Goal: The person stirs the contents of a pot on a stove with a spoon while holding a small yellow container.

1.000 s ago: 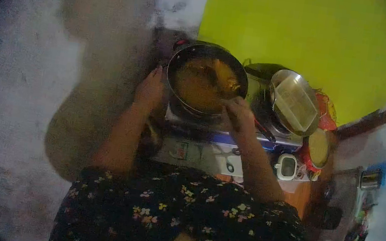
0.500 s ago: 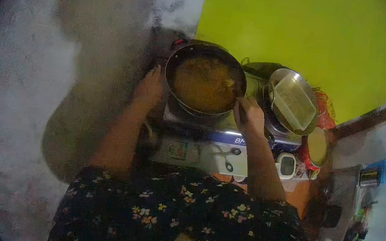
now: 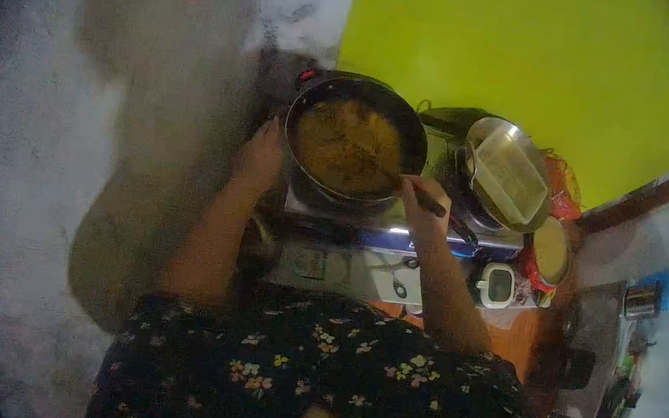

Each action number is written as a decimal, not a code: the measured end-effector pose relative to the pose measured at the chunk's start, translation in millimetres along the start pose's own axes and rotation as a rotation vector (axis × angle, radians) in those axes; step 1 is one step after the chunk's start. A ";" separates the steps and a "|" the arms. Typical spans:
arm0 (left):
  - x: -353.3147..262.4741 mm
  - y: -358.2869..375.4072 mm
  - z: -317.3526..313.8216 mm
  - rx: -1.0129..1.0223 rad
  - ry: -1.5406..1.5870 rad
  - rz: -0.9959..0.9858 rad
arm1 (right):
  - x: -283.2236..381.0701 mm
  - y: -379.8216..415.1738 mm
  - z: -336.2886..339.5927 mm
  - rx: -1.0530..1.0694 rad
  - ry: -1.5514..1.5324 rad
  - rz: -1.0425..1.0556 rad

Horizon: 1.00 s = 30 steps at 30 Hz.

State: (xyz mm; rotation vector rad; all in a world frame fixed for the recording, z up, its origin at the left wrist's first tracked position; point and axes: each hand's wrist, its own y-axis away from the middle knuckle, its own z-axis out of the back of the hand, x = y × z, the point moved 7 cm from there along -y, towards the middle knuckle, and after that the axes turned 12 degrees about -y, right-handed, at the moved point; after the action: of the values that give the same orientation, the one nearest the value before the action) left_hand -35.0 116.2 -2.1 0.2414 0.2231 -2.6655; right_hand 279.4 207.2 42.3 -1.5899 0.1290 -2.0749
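Note:
A deep dark frying pan (image 3: pixel 418 139) sits on the stove, holding orange-brown food (image 3: pixel 347 147) in a thick layer. My left hand (image 3: pixel 261 154) is at the pan's left side, its fingers closed against the edge and partly hidden in shadow. In my right hand (image 3: pixel 423 209), at the pan's lower right rim, is a dark-handled stirring utensil (image 3: pixel 435 207). Its handle sticks out to the right of my fist, while its other end reaches into the food, where its shape cannot be made out.
Right of the pan, a metal bowl (image 3: pixel 531 222) holds a clear plastic container (image 3: pixel 510 178). The stove's front (image 3: pixel 390 240) runs below both. Scissors (image 3: pixel 399 288) and a small white-rimmed container (image 3: pixel 498 285) lie nearer me. A round pale-topped tub (image 3: pixel 551 250) stands far right; a green wall (image 3: pixel 535 58) rises behind.
My right hand has moved slightly down and left, and the utensil's handle has swung out to point right. The food's surface has shifted. My left hand stays at the pan's side.

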 end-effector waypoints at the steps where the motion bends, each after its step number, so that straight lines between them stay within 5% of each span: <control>1: -1.1 1.0 1.6 0.006 -0.004 -0.003 | 5.0 -0.7 -0.9 0.012 -0.009 0.021; 15: 1.1 -3.5 -6.6 0.034 0.010 0.027 | 88.3 4.5 -4.8 0.178 0.092 0.371; 30: 4.0 -2.6 -13.1 -0.026 -0.032 0.012 | 118.1 14.6 -7.1 0.199 0.055 0.467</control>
State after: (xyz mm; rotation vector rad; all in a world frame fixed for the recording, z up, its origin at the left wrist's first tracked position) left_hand -38.0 119.3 -15.3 0.1913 0.2448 -2.6504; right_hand 256.9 139.6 137.9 -1.2423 0.2761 -1.7089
